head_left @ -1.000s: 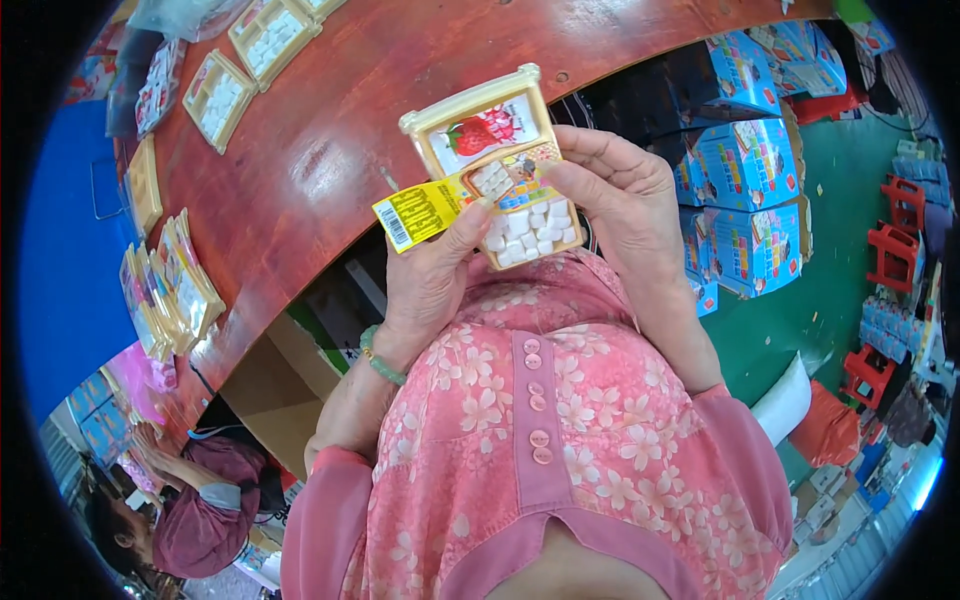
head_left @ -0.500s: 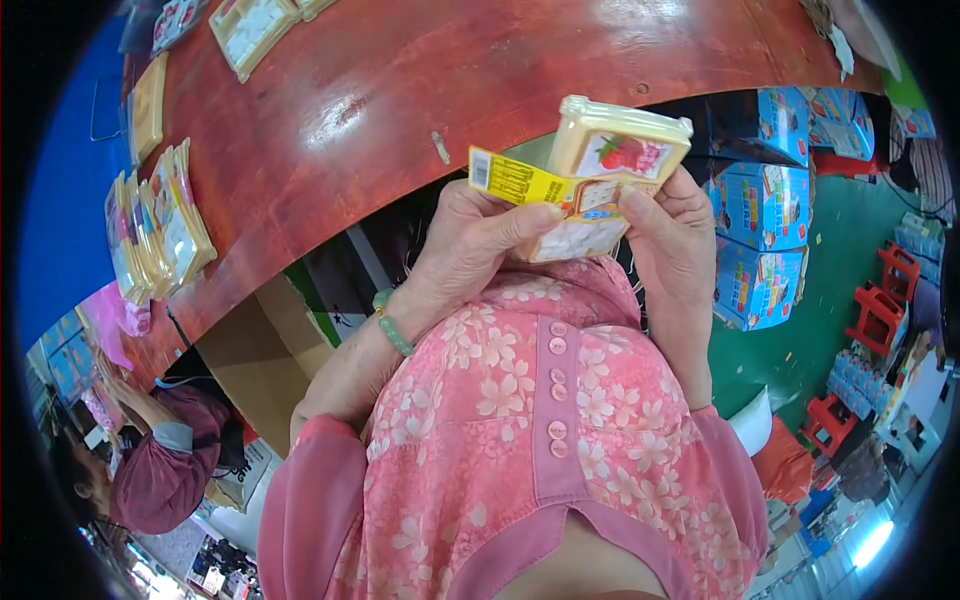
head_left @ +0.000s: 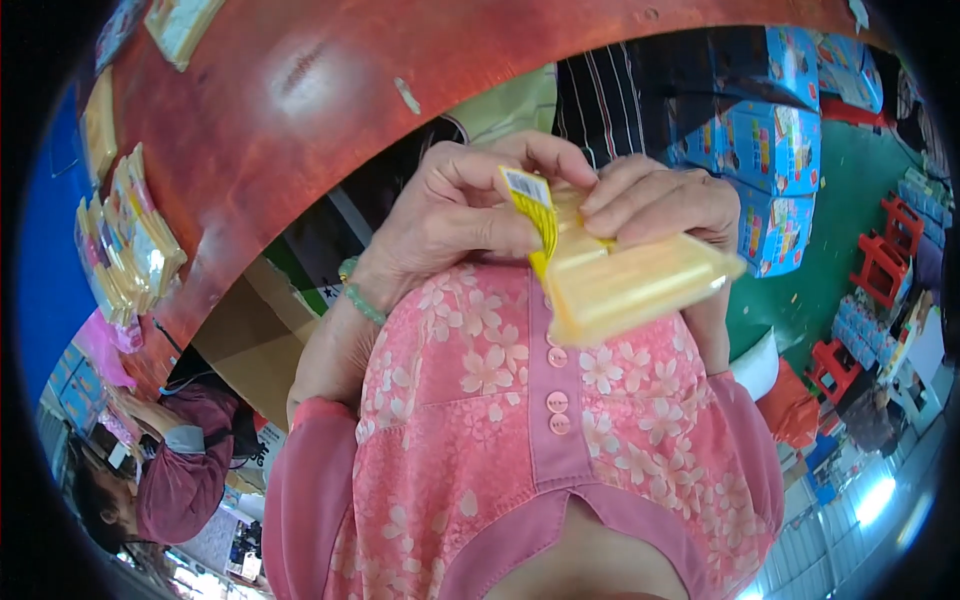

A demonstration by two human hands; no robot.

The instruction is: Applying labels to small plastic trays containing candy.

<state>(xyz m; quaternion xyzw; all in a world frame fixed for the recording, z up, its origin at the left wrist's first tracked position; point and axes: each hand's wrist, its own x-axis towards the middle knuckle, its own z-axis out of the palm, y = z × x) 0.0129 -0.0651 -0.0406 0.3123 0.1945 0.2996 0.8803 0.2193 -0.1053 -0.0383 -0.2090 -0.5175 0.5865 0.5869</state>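
Observation:
A pale yellow flat plastic case [head_left: 640, 290], smeared by motion, hangs in front of my chest with its plain side showing. A yellow printed card [head_left: 538, 215] with a barcode is bent against its left part. My left hand [head_left: 465, 205] is closed, thumb and fingers pinching the card at the case's left edge. My right hand [head_left: 665, 205] is closed over the upper part of the case, fingers curled down on it. Its thumb is hidden. Both hands are close together, off the table's near edge.
On the red table [head_left: 330, 170], a stack of similar packed cases [head_left: 130, 240] lies at the left, with more cases [head_left: 185, 25] farther off. Blue printed boxes [head_left: 770, 150] are piled at the right. An open cardboard box [head_left: 240, 320] stands below the table; a co-worker [head_left: 185, 460] sits at lower left.
The case has been turned over, from its strawberry-picture side to its plain side, and tipped down toward my chest. My right hand has moved from its right edge to over its top.

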